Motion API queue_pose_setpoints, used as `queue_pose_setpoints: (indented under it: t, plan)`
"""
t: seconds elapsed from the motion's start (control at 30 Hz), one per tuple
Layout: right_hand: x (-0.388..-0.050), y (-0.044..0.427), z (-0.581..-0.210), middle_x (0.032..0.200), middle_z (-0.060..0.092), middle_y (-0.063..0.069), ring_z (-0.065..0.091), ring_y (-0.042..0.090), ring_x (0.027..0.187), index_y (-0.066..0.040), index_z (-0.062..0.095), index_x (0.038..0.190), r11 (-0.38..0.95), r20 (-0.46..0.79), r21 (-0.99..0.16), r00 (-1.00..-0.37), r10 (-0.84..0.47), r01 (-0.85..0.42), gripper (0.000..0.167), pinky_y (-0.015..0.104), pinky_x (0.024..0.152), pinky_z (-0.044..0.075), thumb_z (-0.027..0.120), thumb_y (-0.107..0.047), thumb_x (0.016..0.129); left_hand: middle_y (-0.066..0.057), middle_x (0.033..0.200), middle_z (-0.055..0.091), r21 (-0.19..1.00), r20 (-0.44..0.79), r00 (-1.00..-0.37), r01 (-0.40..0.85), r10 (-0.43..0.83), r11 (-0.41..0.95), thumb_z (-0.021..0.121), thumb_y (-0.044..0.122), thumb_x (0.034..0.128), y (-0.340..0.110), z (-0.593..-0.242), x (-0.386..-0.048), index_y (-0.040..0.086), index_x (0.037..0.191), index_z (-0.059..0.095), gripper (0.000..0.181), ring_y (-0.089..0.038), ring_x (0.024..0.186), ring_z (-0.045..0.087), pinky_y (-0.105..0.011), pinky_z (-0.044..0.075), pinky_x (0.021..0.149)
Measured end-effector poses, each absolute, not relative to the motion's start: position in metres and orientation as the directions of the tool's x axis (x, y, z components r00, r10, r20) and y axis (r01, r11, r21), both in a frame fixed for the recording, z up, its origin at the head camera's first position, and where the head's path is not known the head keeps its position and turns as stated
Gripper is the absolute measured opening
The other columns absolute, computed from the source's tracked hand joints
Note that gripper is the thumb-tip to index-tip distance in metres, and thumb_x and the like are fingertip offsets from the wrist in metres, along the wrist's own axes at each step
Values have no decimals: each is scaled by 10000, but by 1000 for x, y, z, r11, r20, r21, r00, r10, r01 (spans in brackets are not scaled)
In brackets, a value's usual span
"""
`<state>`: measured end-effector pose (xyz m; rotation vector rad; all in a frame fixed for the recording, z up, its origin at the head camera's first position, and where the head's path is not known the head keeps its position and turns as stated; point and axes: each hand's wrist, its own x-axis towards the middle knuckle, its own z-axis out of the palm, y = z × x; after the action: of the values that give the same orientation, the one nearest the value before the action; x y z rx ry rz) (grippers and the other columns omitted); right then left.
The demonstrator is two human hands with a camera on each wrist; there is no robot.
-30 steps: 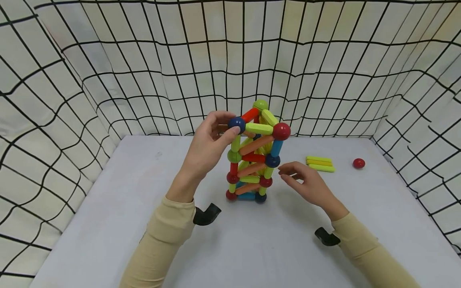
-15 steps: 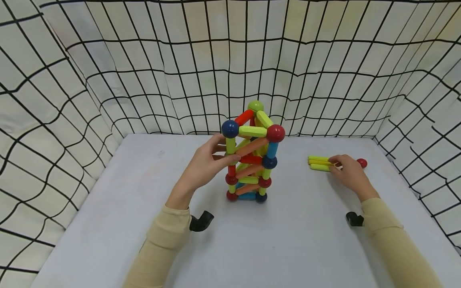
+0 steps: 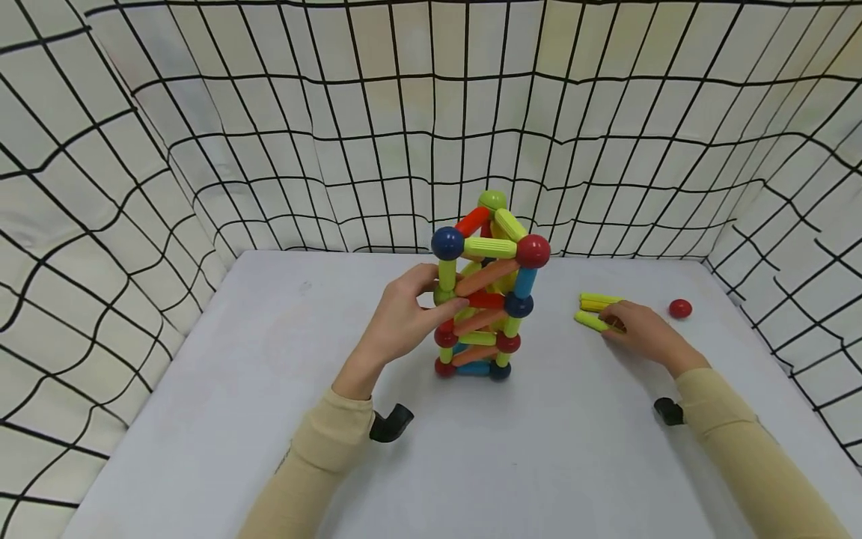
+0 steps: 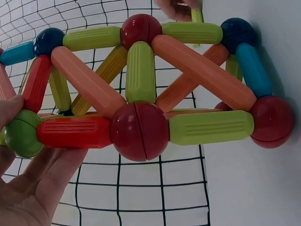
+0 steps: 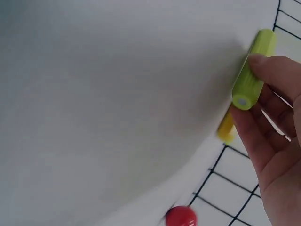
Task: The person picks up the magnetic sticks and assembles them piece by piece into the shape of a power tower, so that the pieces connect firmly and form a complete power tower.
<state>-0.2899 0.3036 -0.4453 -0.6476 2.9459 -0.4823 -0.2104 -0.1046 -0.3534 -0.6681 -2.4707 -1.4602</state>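
Observation:
A tall tower (image 3: 490, 248) of coloured magnetic sticks and balls stands upright on the table. My left hand (image 3: 402, 318) grips its left side around a green ball (image 4: 22, 133), one level below the blue ball (image 3: 447, 243) at the top corner. To the right, my right hand (image 3: 643, 333) pinches a lime green magnetic stick (image 5: 248, 89) between thumb and fingers. That stick lies at an angle beside a yellow stick (image 3: 592, 306) and another lime stick (image 3: 599, 298). The tower partly hides the left fingertips in the head view.
A loose red ball (image 3: 680, 308) sits on the white table (image 3: 525, 464), right of the sticks. Black netting (image 3: 377, 150) over pale cloth surrounds the table at the back and both sides.
My left hand has slid down from the top blue ball to the green ball below. My right hand has gone from beside the tower to the loose sticks and taken hold of one.

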Motion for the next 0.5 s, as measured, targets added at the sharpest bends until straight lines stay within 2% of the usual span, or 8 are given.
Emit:
queue_pose_setpoints:
  t: [0.13,0.27,0.33,0.5]
  plan:
    - [-285,288,-416,1136,623,167,592,315,1004,4,591,1246,799,64,-468,-916,-395,-377,342,479,883,516,658,-133,939,-38,1119,637,780,391,-873,482,291,399,738,199,886,-95,-354,-214,62,1180,629,342,-205,1066,629,-408,537,874]
    - [-272,261,-356,1201,609,114,603,272,1048,-73,556,1323,681,199,-634,-929,-313,-366,405,252,871,519,629,-253,967,-40,1125,630,779,382,-874,479,301,404,731,211,892,-86,-353,-219,63,1188,621,349,-200,1064,620,-383,535,868]
    - [-262,247,-324,1210,605,70,604,217,1039,-120,553,1340,626,273,-673,-919,-284,-394,410,154,841,486,622,-278,968,-40,1128,626,775,377,-874,478,306,412,730,222,893,-83,-352,-221,65,1189,621,352,-199,1064,615,-367,532,867]
    - [-238,218,-259,1186,604,42,590,188,1006,-144,572,1334,495,405,-705,-861,-307,-508,383,142,823,486,637,-185,959,-33,1118,621,766,369,-875,478,314,431,732,232,892,-76,-351,-224,65,1177,623,348,-196,1062,608,-354,527,870]
